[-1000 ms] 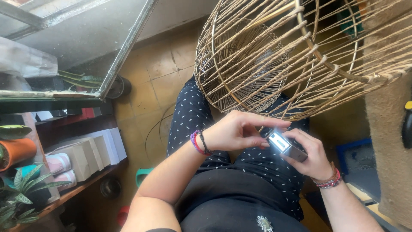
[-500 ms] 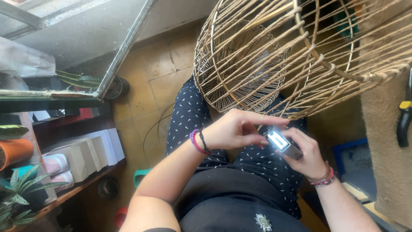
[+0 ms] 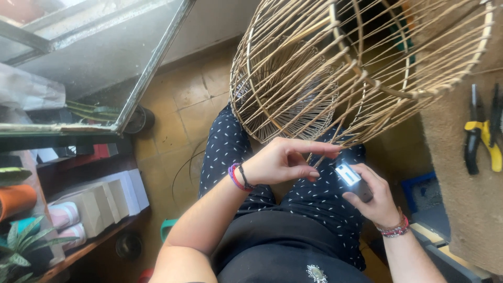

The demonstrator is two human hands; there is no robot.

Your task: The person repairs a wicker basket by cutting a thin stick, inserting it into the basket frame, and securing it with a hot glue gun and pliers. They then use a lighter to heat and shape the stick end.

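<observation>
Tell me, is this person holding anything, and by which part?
Yes. The right hand holds a small dark phone by its lower end, lit screen upward. The left hand holds nothing; a fingertip reaches toward the phone's top edge.

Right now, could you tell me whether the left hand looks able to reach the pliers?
Probably not without leaning: the left hand is at the phone, while the pliers lie far off on the mat, beyond the right hand.
</observation>
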